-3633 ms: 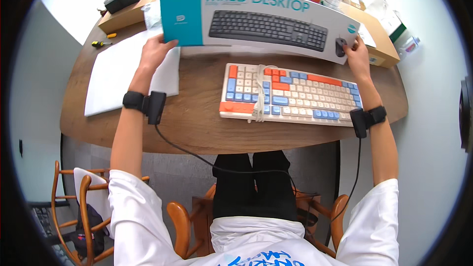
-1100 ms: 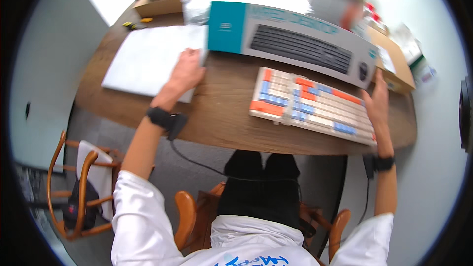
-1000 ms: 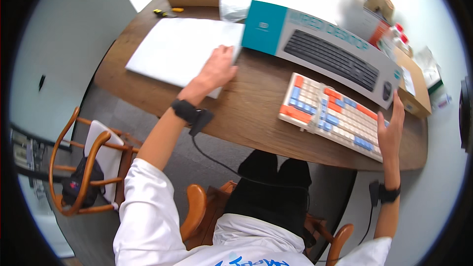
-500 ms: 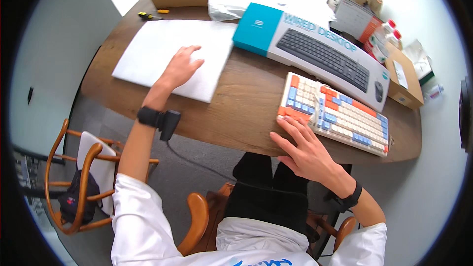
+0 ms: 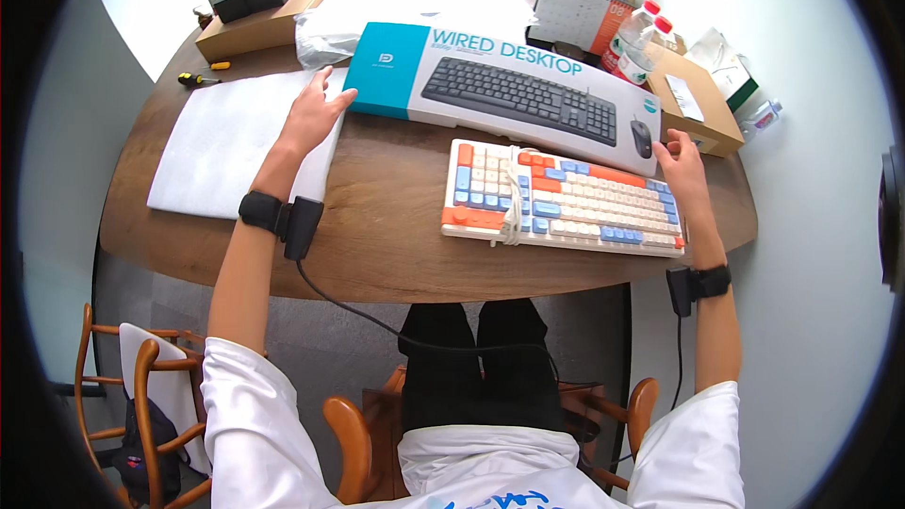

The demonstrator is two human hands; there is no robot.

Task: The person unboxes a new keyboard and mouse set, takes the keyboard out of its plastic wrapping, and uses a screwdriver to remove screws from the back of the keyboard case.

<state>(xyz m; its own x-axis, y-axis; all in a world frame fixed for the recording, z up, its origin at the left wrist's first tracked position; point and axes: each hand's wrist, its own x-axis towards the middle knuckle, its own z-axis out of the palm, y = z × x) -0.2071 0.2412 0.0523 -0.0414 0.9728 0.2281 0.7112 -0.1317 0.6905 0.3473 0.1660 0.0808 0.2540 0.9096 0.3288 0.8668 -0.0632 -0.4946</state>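
A long keyboard box [image 5: 391, 94], teal at one end and white along the rest, lies across the middle of the table with a keyboard and mouse pictured on it. My left hand [image 5: 313, 115] is at its teal left end, thumb and fingers apart. Beyond the box's right end, my right hand [image 5: 681, 168] reaches up with fingers spread near the corner. Neither hand grips anything that I can see. In front of the box rests a keyboard [image 5: 575, 203] with cream, blue and orange keys, its white cable bundled across it. White foam sheet [image 5: 231, 137] lies under and beside my left hand.
A screwdriver [image 5: 196, 80] lies behind the foam sheet. Brown cardboard boxes [image 5: 702, 113] stand at the right, beside plastic bottles [image 5: 637, 52] with red caps and a desk calendar [image 5: 575, 14]. Crumpled plastic wrap [image 5: 323, 38] sits behind the box. Cables hang from both wrist straps.
My right hand has left the keyboard's left end and moved to the box's right end. My left hand has moved across the foam sheet to the box's teal end. The view has shifted.
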